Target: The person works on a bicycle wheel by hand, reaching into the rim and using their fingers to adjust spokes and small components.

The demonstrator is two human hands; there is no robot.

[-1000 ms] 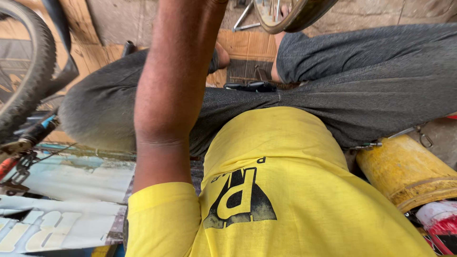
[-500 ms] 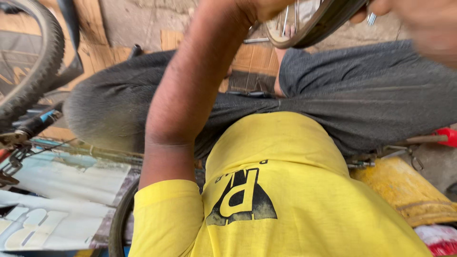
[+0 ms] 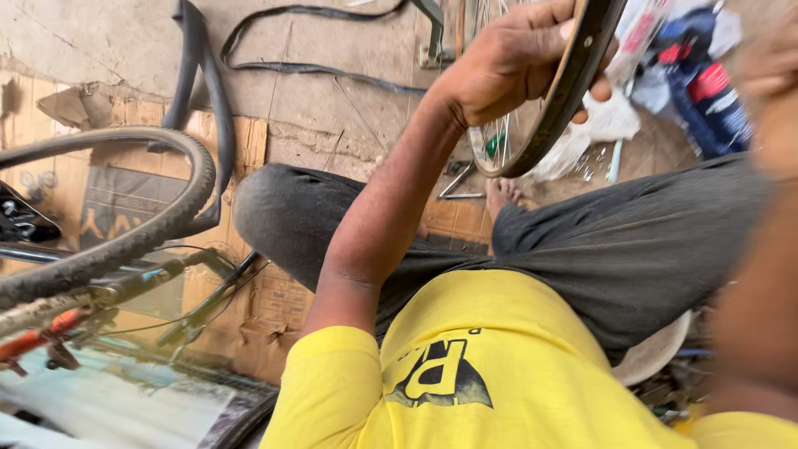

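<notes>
A seated person's left hand (image 3: 507, 62) closes its fingers around a bare bicycle wheel rim (image 3: 555, 108), raised above grey-trousered knees. The right hand (image 3: 769, 66), blurred beside the rim, cannot be read. A tyred wheel (image 3: 125, 224) lies well left.

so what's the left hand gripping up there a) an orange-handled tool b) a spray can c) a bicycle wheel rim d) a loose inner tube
c: the left hand wraps its fingers over the dark bicycle wheel rim, with spokes showing inside it.
</notes>
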